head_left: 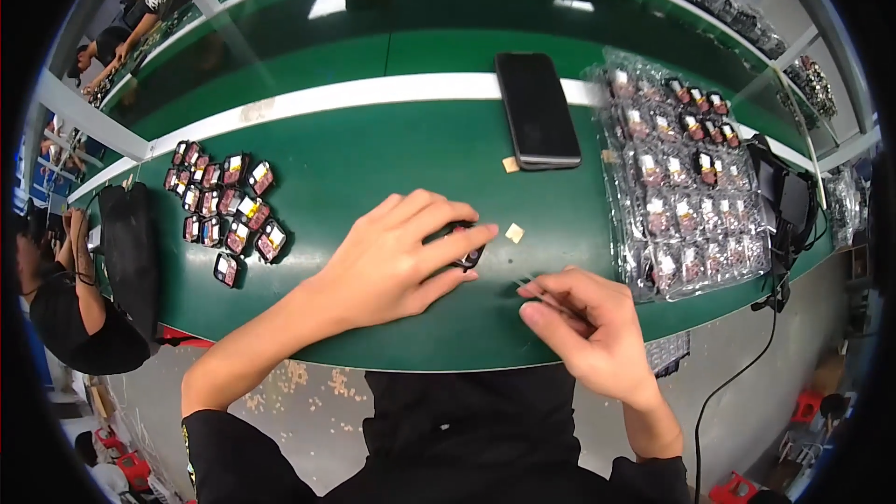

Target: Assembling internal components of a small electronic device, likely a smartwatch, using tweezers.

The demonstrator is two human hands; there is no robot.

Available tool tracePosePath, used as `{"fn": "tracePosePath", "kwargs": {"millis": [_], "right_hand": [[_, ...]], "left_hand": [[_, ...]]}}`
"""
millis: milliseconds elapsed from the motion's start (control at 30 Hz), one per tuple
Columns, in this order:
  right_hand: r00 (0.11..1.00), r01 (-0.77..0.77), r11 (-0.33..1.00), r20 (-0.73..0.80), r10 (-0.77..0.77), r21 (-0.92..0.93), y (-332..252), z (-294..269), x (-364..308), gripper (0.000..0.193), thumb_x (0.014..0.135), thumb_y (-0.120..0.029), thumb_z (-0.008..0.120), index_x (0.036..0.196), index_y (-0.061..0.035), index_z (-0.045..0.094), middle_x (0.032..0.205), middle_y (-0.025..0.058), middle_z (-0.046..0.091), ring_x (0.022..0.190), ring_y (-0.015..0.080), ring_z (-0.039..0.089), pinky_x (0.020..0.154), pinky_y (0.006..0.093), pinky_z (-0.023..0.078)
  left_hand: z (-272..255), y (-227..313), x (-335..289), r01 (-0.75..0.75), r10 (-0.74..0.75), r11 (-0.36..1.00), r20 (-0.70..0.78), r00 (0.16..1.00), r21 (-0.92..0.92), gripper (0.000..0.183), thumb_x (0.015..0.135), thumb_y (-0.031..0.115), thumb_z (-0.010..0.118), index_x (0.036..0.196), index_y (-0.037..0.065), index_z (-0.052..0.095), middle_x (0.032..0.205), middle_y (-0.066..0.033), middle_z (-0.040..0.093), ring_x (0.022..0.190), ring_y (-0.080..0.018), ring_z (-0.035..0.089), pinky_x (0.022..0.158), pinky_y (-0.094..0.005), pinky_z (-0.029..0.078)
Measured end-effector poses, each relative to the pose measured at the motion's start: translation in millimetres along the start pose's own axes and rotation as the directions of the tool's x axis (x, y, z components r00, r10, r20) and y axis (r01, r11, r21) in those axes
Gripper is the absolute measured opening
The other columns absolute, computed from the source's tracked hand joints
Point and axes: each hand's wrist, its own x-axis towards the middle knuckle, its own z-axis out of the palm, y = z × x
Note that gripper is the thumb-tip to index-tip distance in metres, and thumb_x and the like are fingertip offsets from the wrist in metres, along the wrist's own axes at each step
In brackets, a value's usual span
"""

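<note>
On the green tabletop, my left hand is closed around a small black electronic unit, pressing it to the surface; the fingers cover much of it. Just to the right, my right hand pinches thin tweezers, their tips pointing toward the unit but apart from it. A small cream paper piece lies beyond the unit. To the left sits a loose group of similar small black units with white and reddish faces.
A black phone lies at the back. Stacked clear plastic trays holding several units stand right, beside a black device with a cable. At the left edge is a black bag-like object. Other people work nearby.
</note>
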Motion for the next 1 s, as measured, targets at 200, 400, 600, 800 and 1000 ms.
{"fn": "tracePosePath", "kwargs": {"millis": [200, 400, 600, 800, 1000], "right_hand": [[0.992, 0.024, 0.993, -0.119, -0.037, -0.114, 19, 5, 7, 0.028, 0.107, -0.002, 0.069, 0.133, 0.0055, 0.074, 0.082, 0.0053, 0.058, 0.066, 0.0094, 0.048, 0.058, 0.0284, 0.038], [0.991, 0.085, 0.985, -0.093, -0.100, -0.149, 22, 12, 21, 0.031, 0.106, 0.000, 0.070, 0.136, 0.0074, 0.072, 0.079, 0.0053, 0.058, 0.063, 0.0098, 0.048, 0.057, 0.0279, 0.038], [0.988, 0.110, 0.990, -0.101, -0.119, -0.087, 21, 16, 33, 0.028, 0.106, 0.001, 0.070, 0.133, 0.0078, 0.074, 0.085, 0.0095, 0.071, 0.068, 0.0100, 0.062, 0.060, 0.0257, 0.046], [0.992, 0.025, 1.000, -0.123, -0.026, -0.010, 22, 17, 36, 0.024, 0.104, 0.003, 0.072, 0.127, 0.0073, 0.078, 0.083, 0.0095, 0.075, 0.062, 0.0079, 0.065, 0.055, 0.0230, 0.047], [0.979, 0.074, 0.995, -0.197, -0.060, 0.067, 29, 22, 35, 0.022, 0.101, 0.006, 0.074, 0.122, 0.0078, 0.080, 0.083, 0.0089, 0.076, 0.057, 0.0077, 0.065, 0.051, 0.0229, 0.047]], "left_hand": [[-8, -17, -7, 0.075, -0.052, 0.956, 0.090, 0.995, -0.283, 0.072, 0.077, 0.005, 0.087, 0.146, 0.004, 0.067, 0.140, -0.0147, 0.071, 0.121, -0.0357, 0.068, 0.101, -0.0435, 0.054], [-8, -10, -8, 0.163, -0.164, 0.971, 0.007, 0.986, -0.175, 0.077, 0.074, 0.019, 0.097, 0.143, 0.004, 0.068, 0.125, -0.0141, 0.073, 0.108, -0.0330, 0.070, 0.093, -0.0421, 0.054], [-5, -12, -9, 0.134, -0.133, 0.983, 0.016, 0.991, -0.124, 0.078, 0.072, 0.023, 0.099, 0.141, 0.006, 0.068, 0.112, -0.0103, 0.072, 0.099, -0.0291, 0.067, 0.087, -0.0407, 0.050], [-4, -16, -12, 0.166, -0.161, 0.978, 0.055, 0.986, -0.123, 0.063, 0.074, 0.020, 0.097, 0.132, 0.007, 0.075, 0.115, -0.0084, 0.069, 0.100, -0.0290, 0.064, 0.087, -0.0401, 0.049], [-3, -14, -9, 0.247, -0.240, 0.947, 0.058, 0.969, -0.204, 0.056, 0.074, 0.017, 0.097, 0.126, 0.006, 0.078, 0.116, -0.0074, 0.068, 0.099, -0.0280, 0.063, 0.089, -0.0408, 0.050]]}}
